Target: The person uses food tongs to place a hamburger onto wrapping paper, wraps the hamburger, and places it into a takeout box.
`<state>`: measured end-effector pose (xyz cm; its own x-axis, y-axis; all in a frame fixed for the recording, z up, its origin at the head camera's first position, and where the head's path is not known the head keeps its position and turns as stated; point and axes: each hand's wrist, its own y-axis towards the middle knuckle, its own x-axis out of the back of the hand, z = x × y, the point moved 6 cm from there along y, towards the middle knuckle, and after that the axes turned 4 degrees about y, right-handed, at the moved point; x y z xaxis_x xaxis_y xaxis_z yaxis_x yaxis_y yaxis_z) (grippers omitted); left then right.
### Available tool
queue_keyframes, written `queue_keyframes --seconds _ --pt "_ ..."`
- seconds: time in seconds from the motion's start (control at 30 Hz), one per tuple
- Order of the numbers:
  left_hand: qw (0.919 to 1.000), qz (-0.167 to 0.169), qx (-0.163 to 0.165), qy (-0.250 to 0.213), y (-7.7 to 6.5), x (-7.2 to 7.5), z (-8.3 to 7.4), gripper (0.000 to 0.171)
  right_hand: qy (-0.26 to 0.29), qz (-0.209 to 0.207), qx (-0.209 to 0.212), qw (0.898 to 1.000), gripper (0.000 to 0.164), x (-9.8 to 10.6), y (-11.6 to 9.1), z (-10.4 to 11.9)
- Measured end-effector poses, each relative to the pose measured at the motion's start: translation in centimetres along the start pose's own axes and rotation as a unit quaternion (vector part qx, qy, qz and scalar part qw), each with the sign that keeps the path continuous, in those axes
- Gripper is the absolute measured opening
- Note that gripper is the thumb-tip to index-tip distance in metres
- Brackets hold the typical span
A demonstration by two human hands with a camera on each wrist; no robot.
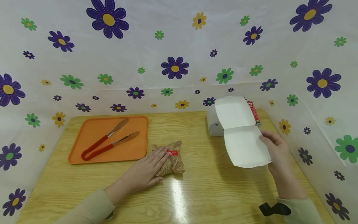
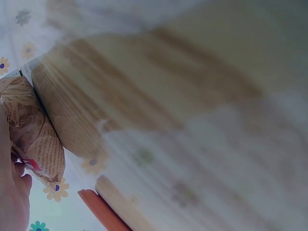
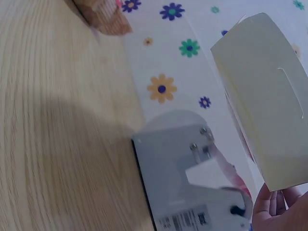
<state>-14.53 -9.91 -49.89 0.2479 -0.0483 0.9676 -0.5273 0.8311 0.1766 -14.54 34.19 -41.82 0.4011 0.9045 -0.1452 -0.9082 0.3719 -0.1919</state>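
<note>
From my seat far away, I watch two bare hands at work over a wooden table. I tell each place from the orange tray.

The parcel sits just right of the tray, a bit nearer the person. It is wrapped in brown paper with print, and it looks about as wide as it is long, so I can't pick out a long axis from above. Its red label runs left to right, and one paper corner points away to the far right. The left hand lies on top with long, straight fingers — it touches the parcel but does not wrap round it.

The white box is well right of the tray, held up off the table. It is folded out flat in two halves, with the inside facing the head camera. Its long way goes from the far end, leaning left, down toward the person. The right hand pinches the near half by its right edge — a narrow grip, thumb on the inside.

Behind the box, also right of the tray, is a grey stand. Tongs lie on the tray, tips to the far right.
</note>
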Motion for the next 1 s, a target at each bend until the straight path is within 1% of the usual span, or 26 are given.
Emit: queue_keyframes --seconds 0.13,0.27,0.4,0.47,0.6,0.67,0.73,0.9,1.0 --pt "1.0 -0.003 -0.001 0.0 0.0 0.0 0.0 0.086 -0.046 0.013 -0.003 0.999 0.015 -2.4 0.0 -1.1" --pt "1.0 0.001 0.001 0.001 0.0 0.0 0.0 0.085 -0.086 0.035 -0.004 0.996 0.014 -4.5 0.0 -2.6" --pt "1.0 0.002 0.001 0.005 0.0 0.1 0.0 0.085 -0.102 0.053 -0.008 0.993 0.013 -6.1 0.0 -4.3" --pt "1.0 0.001 0.0 0.007 0.0 0.1 0.0 0.085 -0.112 0.057 -0.016 0.992 0.018 -6.7 0.0 -5.1" --pt "1.0 0.003 0.001 0.009 0.1 0.1 -0.1 0.085 -0.131 0.061 -0.036 0.989 0.035 -7.8 -0.1 -6.8" --pt "0.9999 0.004 0.001 0.01 0.1 0.1 -0.1 0.085 -0.141 0.061 -0.038 0.987 0.039 -8.1 -0.2 -7.7" --pt "0.9999 0.004 0.001 0.012 0.0 0.0 0.0 0.085 -0.154 0.058 -0.036 0.986 0.04 -8.4 -0.1 -8.5" --pt "0.9999 -0.005 0.001 0.013 0.0 0.1 0.0 0.086 -0.182 0.049 -0.015 0.982 0.035 -8.9 -0.1 -10.0" --pt "0.9999 -0.01 0.002 0.009 -0.1 0.1 0.0 0.086 -0.188 0.048 -0.009 0.981 0.033 -9.2 -0.2 -10.8"
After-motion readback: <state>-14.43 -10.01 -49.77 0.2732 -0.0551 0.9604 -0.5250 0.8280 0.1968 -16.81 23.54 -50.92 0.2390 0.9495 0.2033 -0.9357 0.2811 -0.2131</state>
